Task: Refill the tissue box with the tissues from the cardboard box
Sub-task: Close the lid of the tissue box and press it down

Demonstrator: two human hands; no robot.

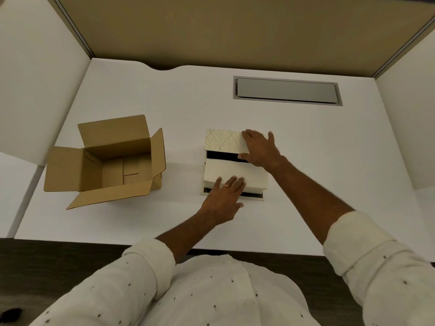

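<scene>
A cream tissue box [207, 192] with a dark inside stands at the middle of the white desk. Its patterned lid [223, 140] is tipped up at the far side. My right hand [260, 148] grips the lid's right end. A pale stack of tissues [249, 176] lies in the box opening. My left hand [223, 200] rests flat on the stack's near edge, fingers spread. A brown cardboard box [106, 161] stands to the left with all flaps open; only its bare bottom shows inside.
The white desk [329, 172] has white partitions on both sides and a tan panel behind. A grey cable hatch [287, 90] is set in the far right of the desktop. The desk's front edge runs just before my body.
</scene>
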